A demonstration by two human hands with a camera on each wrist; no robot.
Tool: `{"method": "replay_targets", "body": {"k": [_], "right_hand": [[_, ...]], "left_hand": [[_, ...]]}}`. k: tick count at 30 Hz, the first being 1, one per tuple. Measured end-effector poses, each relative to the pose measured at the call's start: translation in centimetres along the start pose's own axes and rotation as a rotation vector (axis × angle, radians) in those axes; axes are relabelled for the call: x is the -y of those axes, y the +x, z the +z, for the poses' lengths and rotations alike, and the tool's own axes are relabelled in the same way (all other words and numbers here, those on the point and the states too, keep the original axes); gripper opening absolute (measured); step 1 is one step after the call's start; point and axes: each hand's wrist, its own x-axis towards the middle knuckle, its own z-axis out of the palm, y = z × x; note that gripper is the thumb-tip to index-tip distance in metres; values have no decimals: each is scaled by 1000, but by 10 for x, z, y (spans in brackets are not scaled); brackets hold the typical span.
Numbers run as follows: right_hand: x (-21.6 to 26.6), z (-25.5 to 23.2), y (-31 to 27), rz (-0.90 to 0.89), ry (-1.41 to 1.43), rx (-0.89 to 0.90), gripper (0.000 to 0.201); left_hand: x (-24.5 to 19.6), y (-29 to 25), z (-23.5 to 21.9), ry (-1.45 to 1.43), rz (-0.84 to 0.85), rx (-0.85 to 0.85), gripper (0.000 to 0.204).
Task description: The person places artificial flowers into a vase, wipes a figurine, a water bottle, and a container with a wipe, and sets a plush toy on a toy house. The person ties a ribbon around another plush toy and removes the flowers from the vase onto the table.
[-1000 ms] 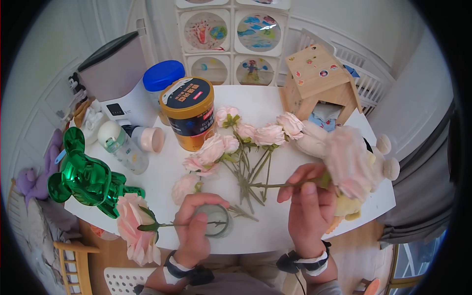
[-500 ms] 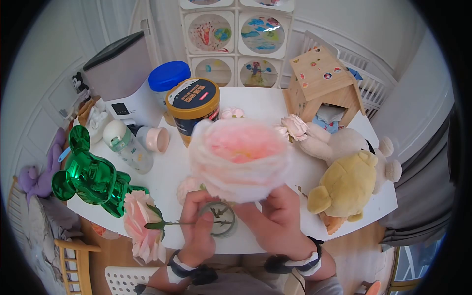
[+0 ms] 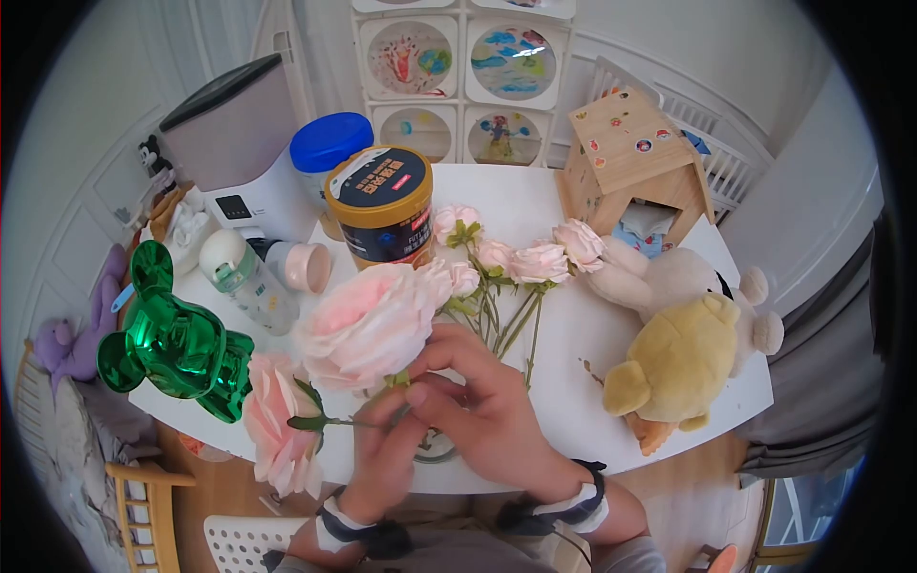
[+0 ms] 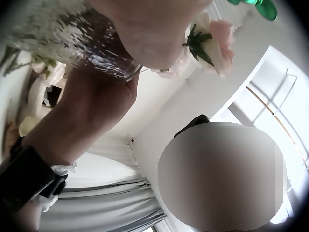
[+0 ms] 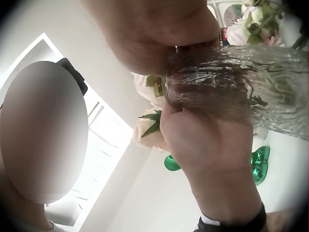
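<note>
- The big pink rose has moved left since half a second ago, when it hung over the middle of the table. Its bloom is now left of centre, just beside the second rose.
- With that bloom out of the way, the loose roses show again in the middle of the frame, stems towards the hands.
- The right hand has come across too, and now lies against the left. Its thumb and fingers pinch the big rose's stem just under the bloom.
- The left hand is curled round the upper part of the glass vase. The second rose's stem runs out past its fingers to the left; how firmly they grip that stem, I cannot tell.
- So the big rose is now close to the vase's mouth, at lower centre. The hands hide the stem's lower end, so whether it is inside the glass cannot be told.
- Left of the hands is the shiny green bear; behind it are the bottle and the gold-rimmed tub.
- On the right lies the yellow soft toy, with the wooden house at upper right.
</note>
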Motion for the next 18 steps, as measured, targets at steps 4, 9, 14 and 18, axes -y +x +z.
{"method": "replay_targets", "body": {"k": [4,9,14,18], "right_hand": [[8,-25,7,-9,-86,-123,15],[-17,-70,17,114,-276,-371,16],[-43,-64,20,249,-631,-154,17],[-73,-59,30,17,-879,-198,17]], "left_hand": [[-9,2,4,11,54,37,30],[-2,3,7,-61,91,27,30],[0,4,8,-80,99,20,31],[-1,4,10,-2,105,-36,37]]}}
